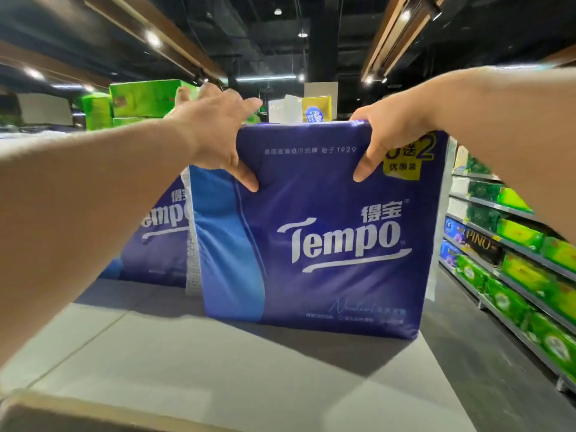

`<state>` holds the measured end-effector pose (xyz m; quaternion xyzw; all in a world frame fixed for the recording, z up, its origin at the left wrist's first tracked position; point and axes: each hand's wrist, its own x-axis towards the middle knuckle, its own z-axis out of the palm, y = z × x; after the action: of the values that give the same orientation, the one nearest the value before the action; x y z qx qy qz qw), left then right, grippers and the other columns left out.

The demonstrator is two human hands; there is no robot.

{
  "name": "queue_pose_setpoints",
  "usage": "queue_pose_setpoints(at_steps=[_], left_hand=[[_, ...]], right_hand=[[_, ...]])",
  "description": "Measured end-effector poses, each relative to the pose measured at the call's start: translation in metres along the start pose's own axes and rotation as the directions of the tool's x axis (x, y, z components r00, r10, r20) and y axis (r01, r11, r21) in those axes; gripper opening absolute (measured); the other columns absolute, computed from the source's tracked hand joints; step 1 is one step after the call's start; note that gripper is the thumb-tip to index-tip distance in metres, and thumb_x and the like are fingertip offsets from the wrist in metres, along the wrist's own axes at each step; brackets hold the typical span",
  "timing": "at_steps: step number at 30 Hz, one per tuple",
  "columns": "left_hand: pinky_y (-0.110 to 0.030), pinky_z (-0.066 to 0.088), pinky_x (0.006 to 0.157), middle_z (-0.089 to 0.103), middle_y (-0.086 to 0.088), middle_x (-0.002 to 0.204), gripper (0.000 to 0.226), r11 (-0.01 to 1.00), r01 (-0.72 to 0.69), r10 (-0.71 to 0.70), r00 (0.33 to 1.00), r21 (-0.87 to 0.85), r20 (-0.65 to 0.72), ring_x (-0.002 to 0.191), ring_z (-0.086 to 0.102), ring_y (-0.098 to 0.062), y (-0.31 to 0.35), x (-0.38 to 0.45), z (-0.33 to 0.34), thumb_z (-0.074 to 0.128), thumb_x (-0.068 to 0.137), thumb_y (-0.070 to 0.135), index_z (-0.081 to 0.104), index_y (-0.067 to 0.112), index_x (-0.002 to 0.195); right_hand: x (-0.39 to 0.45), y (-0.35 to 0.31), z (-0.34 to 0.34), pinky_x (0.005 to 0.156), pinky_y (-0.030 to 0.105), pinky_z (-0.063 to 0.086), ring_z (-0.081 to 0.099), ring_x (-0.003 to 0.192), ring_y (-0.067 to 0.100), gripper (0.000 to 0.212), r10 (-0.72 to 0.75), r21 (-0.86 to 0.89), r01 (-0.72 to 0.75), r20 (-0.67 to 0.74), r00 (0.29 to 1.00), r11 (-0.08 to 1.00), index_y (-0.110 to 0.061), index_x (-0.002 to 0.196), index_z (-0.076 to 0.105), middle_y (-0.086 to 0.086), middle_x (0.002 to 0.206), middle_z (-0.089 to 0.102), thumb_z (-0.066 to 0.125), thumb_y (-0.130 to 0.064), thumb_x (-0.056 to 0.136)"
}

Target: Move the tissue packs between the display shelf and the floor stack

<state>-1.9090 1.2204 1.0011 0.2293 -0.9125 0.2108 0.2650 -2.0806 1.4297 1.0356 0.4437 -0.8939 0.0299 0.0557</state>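
A large blue Tempo tissue pack (318, 238) stands upright on the grey top of the display shelf (193, 363). My left hand (215, 132) grips its upper left corner, thumb on the front face. My right hand (389, 135) grips its upper right corner, thumb pressed on the yellow offer label. A second blue Tempo pack (159, 232) stands just behind and to the left, partly hidden by my left forearm and the front pack.
Green tissue packs (140, 101) are stacked at the back left. A yellow and white box (314, 109) rises behind the held pack. Aisle shelving (511, 244) with green, blue and black tissue packs runs along the right, with dark floor (473, 353) between.
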Motion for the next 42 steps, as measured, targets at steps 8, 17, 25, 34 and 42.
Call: queue_pose_setpoints(at_steps=[8,17,25,34,42], left_hand=[[-0.055,0.028,0.111,0.028,-0.006,0.155,0.112,0.986,0.145,-0.134,0.984,0.083,-0.119,0.14,0.025,-0.035,-0.063,-0.11,-0.003,0.071,0.067,0.076,0.02,0.034,0.156],[-0.051,0.033,0.11,0.033,-0.006,0.15,0.095,0.879,0.406,-0.452,0.877,0.252,0.163,0.139,0.027,-0.035,-0.17,-0.363,-0.062,0.07,0.073,0.063,0.028,0.03,0.152],[-0.054,0.03,0.11,0.033,-0.007,0.153,0.089,0.665,0.569,-0.744,0.564,0.485,0.358,0.138,0.029,-0.034,-0.287,-0.626,-0.155,0.065,0.08,0.067,0.028,0.031,0.152],[-0.053,0.033,0.109,0.039,-0.01,0.148,0.089,0.345,0.654,-0.935,0.181,0.673,0.304,0.137,0.032,-0.036,-0.376,-0.857,-0.261,0.062,0.077,0.074,0.035,0.027,0.149],[-0.052,0.03,0.11,0.039,-0.01,0.15,0.086,0.111,0.657,-0.975,-0.074,0.746,0.211,0.138,0.032,-0.036,-0.471,-1.001,-0.294,0.067,0.077,0.069,0.039,0.026,0.146]], right_hand=[[-0.039,-0.103,0.019,0.108,0.065,0.027,0.034,0.139,0.037,0.112,-0.249,-0.528,0.029,-0.351,0.903,0.849,-0.028,0.152,0.028,0.009,0.15,0.038,0.075,-0.077,0.063],[-0.14,-0.342,0.139,0.103,0.055,0.033,0.042,0.126,0.034,0.051,-0.421,-0.313,0.349,-0.202,0.885,0.883,-0.027,0.134,0.047,0.007,0.134,0.047,0.057,-0.044,0.087],[-0.28,-0.586,0.175,0.083,0.04,0.038,0.057,0.107,0.027,0.024,-0.675,-0.095,0.672,-0.196,0.711,0.735,-0.027,0.108,0.06,0.003,0.121,0.064,0.059,-0.04,0.088],[-0.426,-0.832,0.205,0.081,0.039,0.043,0.062,0.109,0.031,0.031,-0.899,-0.038,0.909,-0.167,0.404,0.416,-0.021,0.114,0.065,0.006,0.118,0.066,0.054,-0.034,0.088],[-0.502,-1.034,0.234,0.086,0.043,0.041,0.059,0.109,0.033,0.031,-0.973,0.028,0.986,-0.161,0.164,0.162,-0.019,0.113,0.063,0.009,0.117,0.065,0.055,-0.034,0.088]])
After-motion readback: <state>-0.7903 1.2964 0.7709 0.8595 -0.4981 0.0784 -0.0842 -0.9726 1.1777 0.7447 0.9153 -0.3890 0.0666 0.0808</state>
